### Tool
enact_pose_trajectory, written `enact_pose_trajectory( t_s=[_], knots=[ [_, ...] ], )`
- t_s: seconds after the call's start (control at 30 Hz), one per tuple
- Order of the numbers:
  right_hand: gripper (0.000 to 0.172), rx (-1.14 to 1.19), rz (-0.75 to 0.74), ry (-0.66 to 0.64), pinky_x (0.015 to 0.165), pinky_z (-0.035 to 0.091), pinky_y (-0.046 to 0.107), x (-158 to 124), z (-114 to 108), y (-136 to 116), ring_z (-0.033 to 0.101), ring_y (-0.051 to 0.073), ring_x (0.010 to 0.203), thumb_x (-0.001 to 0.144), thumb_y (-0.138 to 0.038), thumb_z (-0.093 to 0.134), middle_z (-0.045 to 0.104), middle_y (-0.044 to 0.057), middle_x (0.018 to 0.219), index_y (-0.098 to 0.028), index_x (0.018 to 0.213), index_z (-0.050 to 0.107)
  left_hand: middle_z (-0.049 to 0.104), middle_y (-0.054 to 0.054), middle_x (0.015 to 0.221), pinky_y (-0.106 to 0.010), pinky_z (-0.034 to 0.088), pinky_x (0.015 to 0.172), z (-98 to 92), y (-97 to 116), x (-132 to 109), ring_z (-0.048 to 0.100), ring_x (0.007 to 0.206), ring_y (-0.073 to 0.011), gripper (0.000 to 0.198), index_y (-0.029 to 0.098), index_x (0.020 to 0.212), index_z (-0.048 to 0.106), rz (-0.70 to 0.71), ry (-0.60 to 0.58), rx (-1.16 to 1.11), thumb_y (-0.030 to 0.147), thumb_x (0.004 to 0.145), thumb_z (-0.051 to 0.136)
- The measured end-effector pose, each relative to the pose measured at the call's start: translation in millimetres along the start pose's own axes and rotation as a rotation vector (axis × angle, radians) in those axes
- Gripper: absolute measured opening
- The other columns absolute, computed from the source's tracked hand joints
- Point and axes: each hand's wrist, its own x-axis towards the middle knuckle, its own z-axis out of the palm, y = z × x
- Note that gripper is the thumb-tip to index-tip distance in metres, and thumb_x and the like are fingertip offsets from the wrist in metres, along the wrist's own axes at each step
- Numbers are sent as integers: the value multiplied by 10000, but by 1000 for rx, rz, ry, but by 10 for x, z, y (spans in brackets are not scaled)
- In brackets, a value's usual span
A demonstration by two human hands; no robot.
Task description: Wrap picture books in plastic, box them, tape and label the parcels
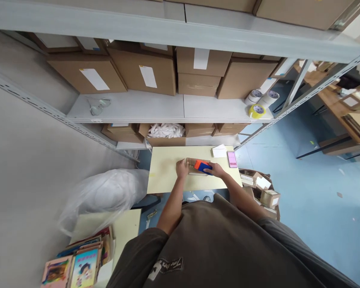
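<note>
On the pale yellow table (165,176) lies a small brown cardboard box (193,171). My left hand (182,168) is at the box's left end, its fingers bent against the cardboard. An orange and blue object (203,166), like a tape dispenser, is over the box, and my right hand (216,170) is closed on its blue right end. White papers (219,151) and a pink pad (232,159) lie at the table's back right.
A metal shelf (156,106) with cardboard boxes stands behind the table, holding tape rolls (257,111) and glasses (99,105). A container of small boxes (269,198) is at the right. Left are a plastic bag (108,192) and books (84,267).
</note>
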Motion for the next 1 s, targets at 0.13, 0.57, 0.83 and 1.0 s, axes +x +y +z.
enact_pose_trajectory(
  t_s=[0.13,0.57,0.83,1.0],
  knots=[
    [416,35,-8,19,698,469,282,-48,47,26,702,237,790,911,-601,718,772,59,874,-205,1030,768,745,-153,1376,-434,471,1181,-116,70,24,661,1334,-306,439,175,1258,784,-28,-284,-268,493,973,682],
    [562,106,12,94,786,521,286,-77,-78,-127,715,245,886,895,-672,698,805,58,973,-204,1198,774,829,-101,1038,-332,585,915,-87,358,118,753,1028,-251,347,147,1051,847,-43,-302,-204,384,968,607],
    [584,-53,110,86,669,441,268,-147,-93,-55,678,226,768,895,-783,646,766,61,829,-212,945,761,786,-68,787,-286,539,768,-50,431,24,710,795,-212,359,145,808,815,-6,-225,-47,427,945,639],
    [549,-118,156,47,644,390,267,-161,-178,131,667,216,751,879,-754,697,758,72,817,-206,884,737,803,-61,825,-276,537,823,-251,346,62,724,839,-208,330,178,808,805,-50,-103,-7,417,945,624]
  ],
)
